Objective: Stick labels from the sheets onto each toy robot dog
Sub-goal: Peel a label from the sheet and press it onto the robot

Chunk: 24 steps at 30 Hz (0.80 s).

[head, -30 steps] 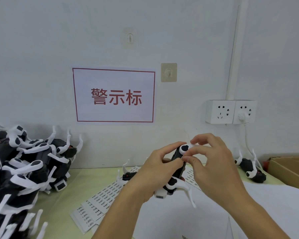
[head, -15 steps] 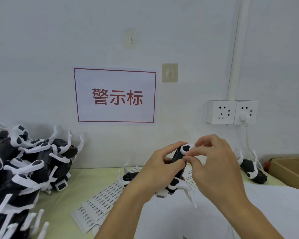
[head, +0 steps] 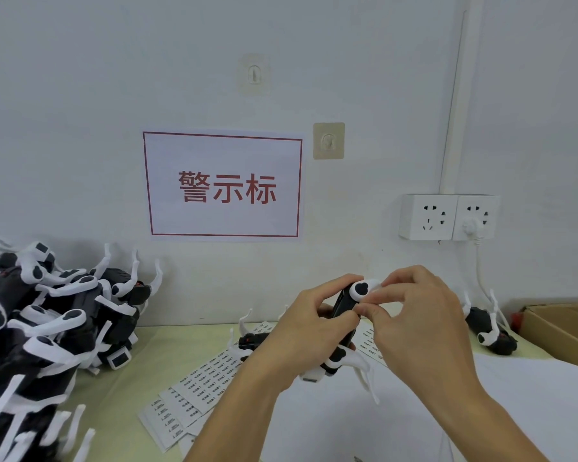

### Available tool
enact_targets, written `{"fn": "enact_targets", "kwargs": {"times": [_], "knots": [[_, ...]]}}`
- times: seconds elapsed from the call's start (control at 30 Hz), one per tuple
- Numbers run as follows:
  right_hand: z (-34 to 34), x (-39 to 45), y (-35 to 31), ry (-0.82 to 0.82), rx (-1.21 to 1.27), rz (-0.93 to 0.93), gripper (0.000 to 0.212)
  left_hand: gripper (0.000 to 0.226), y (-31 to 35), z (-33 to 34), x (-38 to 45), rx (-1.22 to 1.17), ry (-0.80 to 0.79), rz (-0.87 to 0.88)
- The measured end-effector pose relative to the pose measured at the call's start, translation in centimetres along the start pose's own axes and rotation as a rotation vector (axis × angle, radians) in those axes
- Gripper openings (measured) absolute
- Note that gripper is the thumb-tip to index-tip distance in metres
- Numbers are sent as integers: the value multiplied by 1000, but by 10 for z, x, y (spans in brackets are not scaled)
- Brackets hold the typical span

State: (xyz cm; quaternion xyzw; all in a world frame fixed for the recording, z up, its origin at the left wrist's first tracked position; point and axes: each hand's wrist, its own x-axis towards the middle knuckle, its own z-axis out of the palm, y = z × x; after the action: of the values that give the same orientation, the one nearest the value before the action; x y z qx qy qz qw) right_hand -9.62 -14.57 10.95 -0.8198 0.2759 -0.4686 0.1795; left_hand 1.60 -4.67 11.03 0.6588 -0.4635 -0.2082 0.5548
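Observation:
A black-and-white toy robot dog (head: 345,311) is held above the table, tilted on end, legs pointing down and right. My left hand (head: 309,331) grips its body from the left. My right hand (head: 417,315) pinches at the dog's side near a white leg joint; any label under the fingertips is hidden. Label sheets (head: 201,378) with printed rows lie on the yellow-green table below my hands. Another label sheet (head: 369,341) shows behind the dog.
A heap of toy dogs (head: 47,328) fills the left side. One dog (head: 491,331) lies at the right by a cardboard box (head: 561,331). Another dog (head: 252,340) lies behind my left hand. White paper (head: 531,405) covers the near right table. Wall sockets (head: 447,216) hang above.
Both hands and the held dog have stayed almost in place; my right fingers shifted slightly on the dog's side.

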Motion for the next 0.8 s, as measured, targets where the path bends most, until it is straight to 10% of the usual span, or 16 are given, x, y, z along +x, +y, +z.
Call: {"fn": "enact_targets", "kwargs": {"times": [0.47, 0.8], "knots": [[-11, 13, 14, -214, 469, 345, 36, 48, -2, -8, 2, -211, 14, 5], [-14, 9, 5, -483, 739, 199, 32, 38, 3, -6, -1, -182, -1, 120]]}}
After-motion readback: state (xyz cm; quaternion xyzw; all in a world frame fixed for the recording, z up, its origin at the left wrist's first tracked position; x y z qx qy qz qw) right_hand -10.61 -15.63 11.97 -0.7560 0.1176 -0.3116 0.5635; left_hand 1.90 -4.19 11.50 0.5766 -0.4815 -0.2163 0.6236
